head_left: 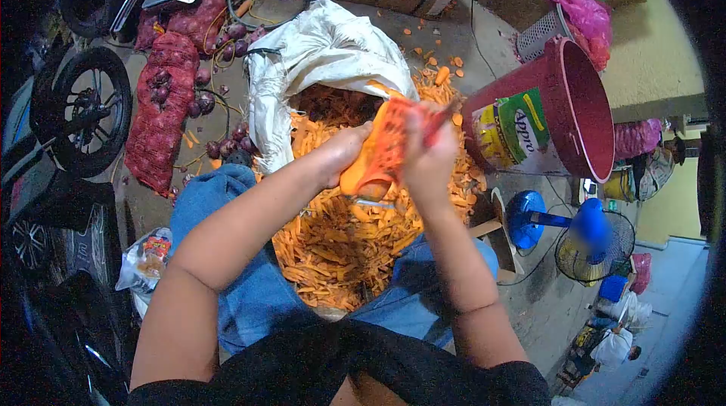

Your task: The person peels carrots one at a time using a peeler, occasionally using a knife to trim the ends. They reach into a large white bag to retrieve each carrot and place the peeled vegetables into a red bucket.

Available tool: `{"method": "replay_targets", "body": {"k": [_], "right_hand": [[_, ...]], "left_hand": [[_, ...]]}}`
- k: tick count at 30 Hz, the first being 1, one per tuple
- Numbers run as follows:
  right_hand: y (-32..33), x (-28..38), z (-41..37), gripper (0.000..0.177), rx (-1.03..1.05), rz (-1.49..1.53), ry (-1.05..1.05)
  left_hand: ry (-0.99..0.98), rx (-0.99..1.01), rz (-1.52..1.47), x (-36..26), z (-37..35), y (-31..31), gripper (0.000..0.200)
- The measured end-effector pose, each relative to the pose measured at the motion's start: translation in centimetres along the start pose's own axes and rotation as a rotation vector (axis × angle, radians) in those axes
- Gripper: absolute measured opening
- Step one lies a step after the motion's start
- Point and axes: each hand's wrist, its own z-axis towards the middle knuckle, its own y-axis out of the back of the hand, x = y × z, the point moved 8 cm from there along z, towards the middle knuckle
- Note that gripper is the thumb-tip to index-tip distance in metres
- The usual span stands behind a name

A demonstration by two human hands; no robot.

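Observation:
My left hand is closed around the near-left side of a bright orange slotted item, which has rows of dark marks and a smooth rounded lower edge. Against its right side is my right hand, blurred by motion, with the fingers closed around a red-handled tool. The tool's dark end points up and right; its exact kind is blurred. Below both hands, between my knees, spreads a heap of orange carrot peelings. Behind it gapes a white woven sack with more peelings at its mouth.
To the right, a large dark-red bucket lies tilted, near a blue fan. Red net bags of onions and a motorbike wheel are on the left. Carrot slices lie scattered behind. A person is far right.

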Motion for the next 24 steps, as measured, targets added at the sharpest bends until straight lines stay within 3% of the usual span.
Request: {"method": "replay_targets", "body": {"k": [1,3,4,5,6,8,9,11,12,14,16,19,20,22,24], "right_hand": [[-0.1,-0.5,-0.2,0.016,0.002,0.002,-0.005],[-1.0,-4.8,-0.9,0.017,0.110,-0.013,-0.350],[0.5,-4.4,0.7,0.018,-0.031,-0.126,-0.170],[1.8,-7.3,1.9,0.019,-0.086,-0.203,-0.253],[3.3,-10.8,2.6,0.020,-0.147,-0.278,-0.336],[5.9,-16.1,2.1,0.020,-0.316,-0.290,-0.405],[5.9,-15.6,2.4,0.020,-0.315,-0.286,-0.405],[7.0,-15.7,1.9,0.020,-0.459,-0.052,-0.548],[5.1,-10.8,2.3,0.013,-0.392,0.326,-0.613],[2.6,-7.4,2.7,0.014,-0.137,0.367,-0.366],[0.2,-2.9,0.4,0.019,0.025,0.109,-0.258],[-1.2,-2.0,-0.6,0.017,0.037,-0.022,-0.166],[-1.0,-3.5,-0.3,0.018,0.078,-0.013,-0.264],[1.8,-6.4,1.8,0.019,-0.144,-0.116,-0.146],[5.7,-13.0,2.8,0.020,-0.341,-0.357,-0.353]], "left_hand": [[-0.079,-0.010,-0.002,-0.5,0.0,-0.1,0.036],[-0.079,-0.003,0.009,0.5,0.5,0.3,0.036],[-0.046,0.082,0.058,1.1,0.7,-0.1,0.034],[-0.013,0.167,0.112,1.6,0.7,-0.7,0.032],[0.129,0.014,0.221,1.7,-1.1,-0.8,0.035],[0.129,0.017,0.179,2.1,-1.2,-1.2,0.037],[0.128,0.015,0.132,2.2,-1.2,-1.1,0.038],[0.138,0.035,0.078,1.9,-0.4,-0.4,0.039],[0.114,0.047,0.038,1.3,-0.3,-0.3,0.039],[0.058,0.101,-0.008,0.3,-0.1,-0.4,0.037],[0.008,0.049,-0.046,-0.1,-0.1,-0.2,0.036],[-0.132,-0.062,-0.003,-1.3,-1.1,-0.4,0.033],[-0.145,0.042,0.036,-1.3,-0.7,-0.8,0.033],[-0.096,0.159,0.073,-0.2,0.1,-1.1,0.032],[-0.028,0.119,0.083,0.8,-1.1,-1.9,0.033]]}}
